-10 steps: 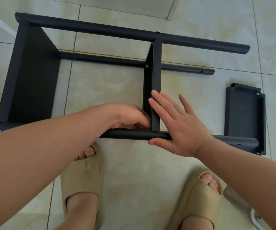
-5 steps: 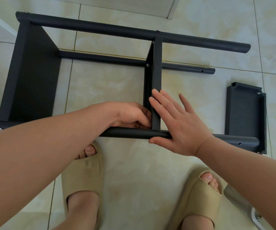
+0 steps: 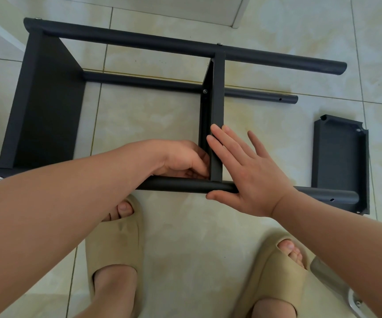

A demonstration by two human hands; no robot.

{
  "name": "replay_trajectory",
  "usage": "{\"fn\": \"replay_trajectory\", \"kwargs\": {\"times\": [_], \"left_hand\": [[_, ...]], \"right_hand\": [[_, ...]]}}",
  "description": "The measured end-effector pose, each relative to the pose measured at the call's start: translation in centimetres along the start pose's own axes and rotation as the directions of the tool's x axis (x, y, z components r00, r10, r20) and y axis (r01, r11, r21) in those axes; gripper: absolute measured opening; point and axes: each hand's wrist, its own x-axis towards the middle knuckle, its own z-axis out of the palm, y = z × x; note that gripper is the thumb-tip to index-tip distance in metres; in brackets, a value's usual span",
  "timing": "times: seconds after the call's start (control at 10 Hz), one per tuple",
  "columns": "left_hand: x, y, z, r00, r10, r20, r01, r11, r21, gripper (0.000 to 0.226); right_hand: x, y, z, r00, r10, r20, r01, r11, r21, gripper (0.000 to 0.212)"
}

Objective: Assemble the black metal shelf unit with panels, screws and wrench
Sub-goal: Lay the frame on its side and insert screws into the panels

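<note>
1. Nearest the viewer, two feet in beige slippers stand on the tiled floor, at 7 and 5 o'clock of the view. A chrome part shows at the 4 o'clock corner; what it is cannot be told

2. The shelf unit lies on its side on the floor, spanning 9 through 12 to 3 o'clock. Its near tube runs 9 to 3 o'clock just beyond the toes

3. Right hand: flat, fingers straight and spread. The palm lies over the near tube, the thumb runs along the tube's near side, and the fingertips rest on the edge of the middle panel

4. Left hand: at 9 o'clock of that panel, fingers curled into the corner where panel meets near tube. The fingertips are hidden; whether they pinch anything cannot be told

5. The middle panel stands on edge and runs toward 12 o'clock up to the far tube. A screw shows on its left side, beside the lower rear tube

6. A loose panel lies at 3 o'clock; the near tube's right end overlaps it in the view
</note>
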Motion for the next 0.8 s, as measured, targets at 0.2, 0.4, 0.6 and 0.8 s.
{"fn": "replay_trajectory", "kwargs": {"times": [0.2,0.4,0.6,0.8], "left_hand": [[-0.22,-0.09,0.14,0.998,0.052,0.022,-0.052,0.998,-0.022,0.019],[0.05,-0.28,0.17,1.0,-0.003,-0.003,0.003,0.999,0.039,0.011],[0.1,0.24,0.07,0.999,-0.019,-0.036,0.02,0.998,0.054,0.015],[0.22,0.15,-0.08,1.0,-0.015,-0.013,0.016,0.999,0.03,0.018]], "right_hand": [[0.04,0.0,-0.08,1.0,0.002,0.003,-0.002,1.0,0.0,0.099],[0.04,0.03,-0.03,1.0,0.005,0.005,-0.004,1.0,-0.004,0.099],[0.12,0.03,-0.02,1.0,0.005,-0.016,-0.005,1.0,-0.001,0.099],[0.11,0.03,0.01,1.0,0.005,-0.012,-0.005,1.0,-0.006,0.099]]}}
